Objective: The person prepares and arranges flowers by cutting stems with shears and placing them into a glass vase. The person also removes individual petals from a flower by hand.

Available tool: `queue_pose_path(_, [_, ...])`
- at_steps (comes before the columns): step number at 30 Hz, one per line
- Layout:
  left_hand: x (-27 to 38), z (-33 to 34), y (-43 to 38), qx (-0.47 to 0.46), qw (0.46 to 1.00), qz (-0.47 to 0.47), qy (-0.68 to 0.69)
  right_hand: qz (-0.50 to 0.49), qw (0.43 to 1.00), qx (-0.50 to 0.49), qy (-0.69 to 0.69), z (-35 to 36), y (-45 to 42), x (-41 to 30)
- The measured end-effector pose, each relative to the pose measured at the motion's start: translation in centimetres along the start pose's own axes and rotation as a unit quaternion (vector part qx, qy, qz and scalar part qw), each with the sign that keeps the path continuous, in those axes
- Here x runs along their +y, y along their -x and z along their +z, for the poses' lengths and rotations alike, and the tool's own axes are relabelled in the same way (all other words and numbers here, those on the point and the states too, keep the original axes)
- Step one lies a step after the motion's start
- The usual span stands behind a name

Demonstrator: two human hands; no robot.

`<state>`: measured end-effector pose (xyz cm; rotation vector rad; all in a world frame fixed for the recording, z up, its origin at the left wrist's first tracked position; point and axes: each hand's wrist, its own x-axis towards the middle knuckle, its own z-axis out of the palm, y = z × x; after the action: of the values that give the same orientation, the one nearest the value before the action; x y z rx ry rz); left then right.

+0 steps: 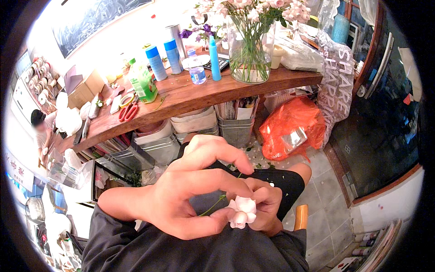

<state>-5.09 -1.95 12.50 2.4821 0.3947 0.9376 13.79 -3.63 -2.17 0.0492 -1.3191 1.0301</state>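
A pale pink flower (242, 212) on a thin green stem (214, 205) is between my two hands, above my lap. My left hand (200, 183) pinches the flower's left side with thumb and index finger, its other fingers curled above. Behind the bloom, my right hand (263, 204) is closed around its base, and part of its grip is hidden. On the wooden table beyond stand a glass vase (249, 51) of pink flowers with stems in water, a light blue tube bottle (214, 61), and a small water bottle (197, 69).
Red-handled scissors (128, 112), a tape roll (126, 100) and a green pouch (142, 83) lie or stand on the table. Two blue-capped cans are behind. Metal bins (236, 131) and an orange plastic bag (292, 125) are below. Another person (42, 132) sits far left.
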Motion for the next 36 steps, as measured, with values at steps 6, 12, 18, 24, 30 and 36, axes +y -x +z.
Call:
queue_pose_path(6, [0.5, 0.1, 0.0, 0.004, 0.999, -0.007, -0.045, -0.015, 0.999, -0.001, 0.037, -0.1, 0.0, -0.2])
queue_pose_path(12, [0.4, -0.1, -0.4, -0.021, 0.999, -0.032, -0.03, -0.038, 0.996, 0.02, 0.079, 0.2, 0.1, 0.0])
queue_pose_path(18, [0.1, -0.4, 0.0, -0.021, 0.998, -0.053, -0.039, 0.023, 0.99, 0.002, 0.141, 0.0, 0.4, 0.0])
queue_pose_path(24, [0.2, -0.6, -0.1, -0.03, 0.997, -0.057, -0.043, -0.022, 0.993, 0.009, 0.116, 0.0, 0.3, 0.2])
queue_pose_path(30, [0.0, -0.8, -0.1, -0.04, 0.996, -0.071, -0.046, -0.035, 0.995, 0.0, 0.089, 0.4, -0.3, -0.1])
queue_pose_path(36, [0.0, -0.9, -0.1, -0.037, 0.996, -0.077, -0.04, -0.035, 0.997, -0.018, 0.071, 0.4, -0.4, -0.1])
